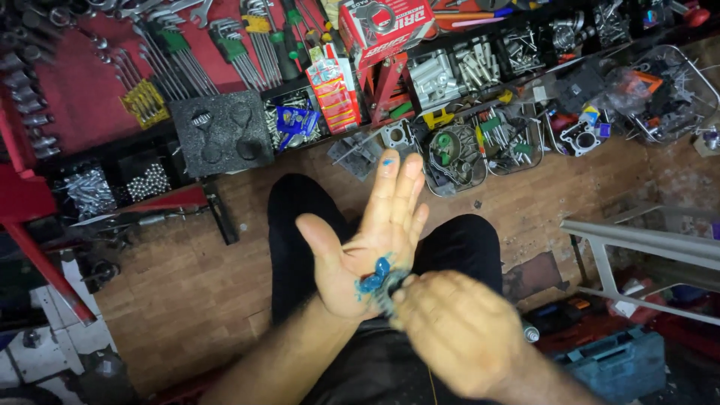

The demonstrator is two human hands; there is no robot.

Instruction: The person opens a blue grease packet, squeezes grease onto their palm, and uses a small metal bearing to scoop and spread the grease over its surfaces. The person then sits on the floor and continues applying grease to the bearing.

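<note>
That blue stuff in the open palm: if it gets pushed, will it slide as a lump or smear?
Likely smears: the blue blob looks glossy and soft on the left hand, and a fingertip carries a blue trace. Probably slippery. The right hand is blurred, so its contact is unclear.

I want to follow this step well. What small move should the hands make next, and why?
Probably keep rubbing the blurred right hand over the open left palm: the blue grease sits there in thick blobs near the heel, not spread, with only a small smear on one fingertip.

At eleven o'clock we see hex keys (176,64) on a red board (82,82); at one, trays of bolts (457,71); at five, a blue case (619,364).
</note>
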